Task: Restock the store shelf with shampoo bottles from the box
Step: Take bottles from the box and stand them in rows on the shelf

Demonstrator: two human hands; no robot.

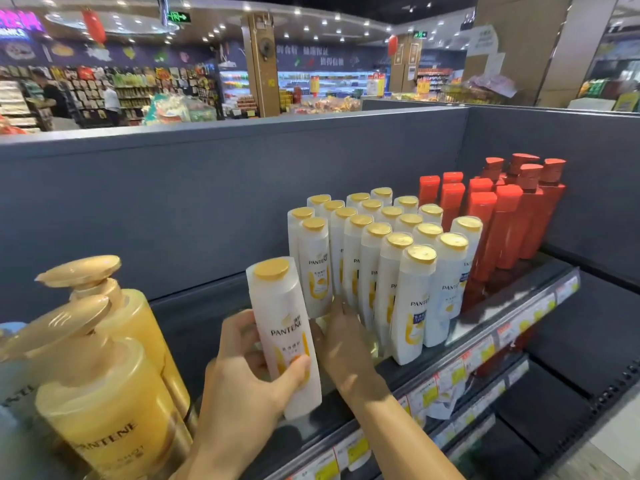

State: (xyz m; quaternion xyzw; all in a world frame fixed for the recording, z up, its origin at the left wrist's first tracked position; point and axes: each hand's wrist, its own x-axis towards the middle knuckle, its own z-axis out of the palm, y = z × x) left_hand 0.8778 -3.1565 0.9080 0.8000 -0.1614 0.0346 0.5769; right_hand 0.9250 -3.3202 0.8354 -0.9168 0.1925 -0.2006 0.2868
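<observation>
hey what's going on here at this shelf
A person is stocking a store shelf with shampoo. Their left hand grips a white Pantene bottle with a gold cap, held tilted just left of the white Pantene bottles already standing in rows. Their right hand reaches to the base of those rows, fingers against the front-left bottle. Red bottles stand to the right, and large golden Pantene pump bottles to the left.

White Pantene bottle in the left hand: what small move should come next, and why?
Probably set it upright on the shelf, just left of the front white Pantene bottles. The left hand grips the white Pantene bottle tilted above bare shelf, and the right hand rests against the row beside that gap.
</observation>
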